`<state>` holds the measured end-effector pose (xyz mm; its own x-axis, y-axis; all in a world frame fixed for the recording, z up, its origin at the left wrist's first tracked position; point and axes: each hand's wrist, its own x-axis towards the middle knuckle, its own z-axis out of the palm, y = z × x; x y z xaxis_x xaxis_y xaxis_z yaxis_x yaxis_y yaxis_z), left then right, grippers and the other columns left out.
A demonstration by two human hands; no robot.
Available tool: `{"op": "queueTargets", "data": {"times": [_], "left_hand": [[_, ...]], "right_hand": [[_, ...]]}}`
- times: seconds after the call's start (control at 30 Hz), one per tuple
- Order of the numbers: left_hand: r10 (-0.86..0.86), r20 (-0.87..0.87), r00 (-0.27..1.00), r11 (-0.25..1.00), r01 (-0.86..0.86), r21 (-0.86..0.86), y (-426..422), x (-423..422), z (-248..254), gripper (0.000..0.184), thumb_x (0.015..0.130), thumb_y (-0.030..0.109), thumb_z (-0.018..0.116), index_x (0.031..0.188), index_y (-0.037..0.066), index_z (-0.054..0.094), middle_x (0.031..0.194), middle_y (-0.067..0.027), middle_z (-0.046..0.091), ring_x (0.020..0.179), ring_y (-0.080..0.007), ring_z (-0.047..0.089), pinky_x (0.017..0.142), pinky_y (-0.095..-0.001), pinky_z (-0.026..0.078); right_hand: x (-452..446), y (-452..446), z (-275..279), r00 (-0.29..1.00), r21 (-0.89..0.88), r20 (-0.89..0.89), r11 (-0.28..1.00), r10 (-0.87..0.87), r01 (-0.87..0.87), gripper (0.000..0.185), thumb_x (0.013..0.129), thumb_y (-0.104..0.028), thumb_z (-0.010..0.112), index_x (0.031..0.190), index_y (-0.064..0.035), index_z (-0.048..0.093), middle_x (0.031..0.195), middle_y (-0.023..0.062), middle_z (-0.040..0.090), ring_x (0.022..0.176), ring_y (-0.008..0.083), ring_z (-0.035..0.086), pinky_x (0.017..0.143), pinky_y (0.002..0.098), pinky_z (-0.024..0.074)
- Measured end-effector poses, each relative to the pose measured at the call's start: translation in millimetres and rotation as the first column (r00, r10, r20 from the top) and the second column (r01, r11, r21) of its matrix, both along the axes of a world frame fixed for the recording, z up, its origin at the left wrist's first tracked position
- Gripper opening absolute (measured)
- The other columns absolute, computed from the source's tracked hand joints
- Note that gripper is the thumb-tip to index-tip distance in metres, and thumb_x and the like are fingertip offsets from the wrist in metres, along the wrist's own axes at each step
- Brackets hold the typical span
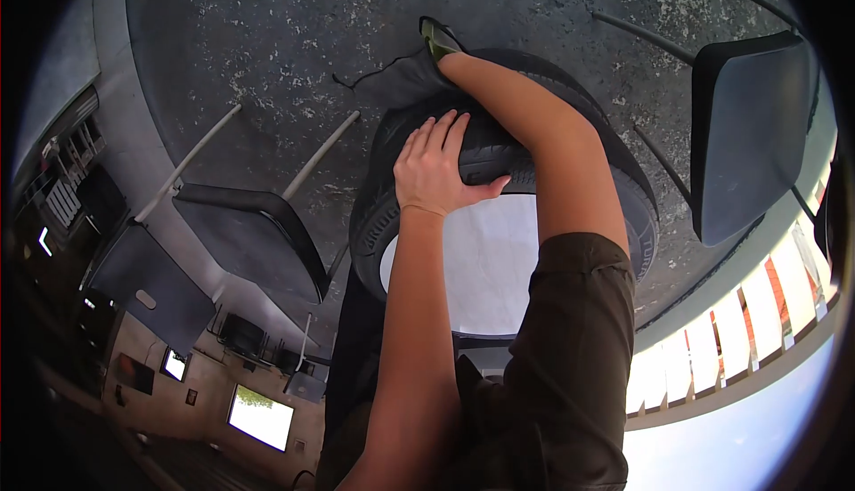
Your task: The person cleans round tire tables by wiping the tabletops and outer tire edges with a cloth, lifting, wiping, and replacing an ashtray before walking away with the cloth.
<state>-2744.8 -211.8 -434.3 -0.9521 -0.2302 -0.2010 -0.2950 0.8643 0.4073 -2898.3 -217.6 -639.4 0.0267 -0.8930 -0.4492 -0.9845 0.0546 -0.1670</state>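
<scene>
A black tyre (639, 215) with raised lettering fills the middle, and a white surface (490, 268) shows through its opening. My left hand (434, 162) lies back up on the tyre's upper part, its fingers slightly apart and its thumb stretched to the right. My right arm bends over the tyre from the right. At its end, beyond the tyre, my right hand (438, 43) is covered by something green and black, which hides its fingers. Dark crumpled material (396, 81) lies right beside it, against the tyre. Whether my right hand grips this material is not clear.
Speckled grey floor (267, 28) spreads around the tyre. Dark chairs (254, 233) with metal legs stand at the left, and another chair (753, 126) stands at the right. White slats (721, 340) are at the lower right, with a bright window (260, 417) at the lower left.
</scene>
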Motion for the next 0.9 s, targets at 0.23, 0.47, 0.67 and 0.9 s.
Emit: {"op": "queueTargets", "data": {"times": [0.23,0.47,0.67,0.9], "left_hand": [[-0.036,0.024,0.999,0.998,0.037,-0.052,1.5,2.4,-1.2,0.084,0.059,0.066,0.077,0.121,0.011,0.067,0.122,-0.0041,0.068,0.109,-0.0252,0.067,0.090,-0.0378,0.057],[-0.050,-0.023,0.999,0.996,0.048,-0.079,2.2,1.9,-0.8,0.077,0.064,0.065,0.076,0.120,0.013,0.067,0.117,-0.0057,0.071,0.102,-0.0267,0.071,0.080,-0.0379,0.059],[-0.020,-0.023,1.000,0.996,0.018,-0.087,6.7,8.0,-0.5,0.075,0.068,0.067,0.075,0.120,0.014,0.067,0.112,-0.0074,0.072,0.097,-0.0288,0.072,0.077,-0.0403,0.060],[0.001,0.058,0.998,0.991,0.007,-0.137,12.5,9.0,7.4,0.076,0.070,0.073,0.068,0.114,0.011,0.070,0.109,-0.0087,0.073,0.091,-0.0328,0.072,0.074,-0.0438,0.058]], "right_hand": [[-47.1,82.6,7.0,0.968,0.094,0.051,0.966,-0.246,0.240,0.056,0.086,-0.031,0.049,0.123,0.0074,0.061,0.107,0.0245,0.068,0.090,0.0347,0.068,0.087,0.0509,0.0540],[-70.5,344.0,26.8,0.822,0.267,-0.099,0.781,-0.561,0.565,0.059,0.086,-0.039,0.048,0.125,0.0028,0.063,0.112,0.0215,0.067,0.096,0.0332,0.067,0.091,0.0494,0.0518],[2.3,517.4,123.5,0.452,0.419,-0.153,0.357,-0.879,0.835,0.062,0.087,-0.046,0.047,0.126,-0.0012,0.064,0.116,0.0190,0.067,0.102,0.0318,0.066,0.095,0.0482,0.0498],[16.5,297.5,141.6,0.395,0.387,0.207,0.445,-0.895,0.807,0.066,0.087,-0.054,0.045,0.128,-0.0058,0.065,0.121,0.0161,0.067,0.108,0.0302,0.065,0.099,0.0467,0.0476]]}}
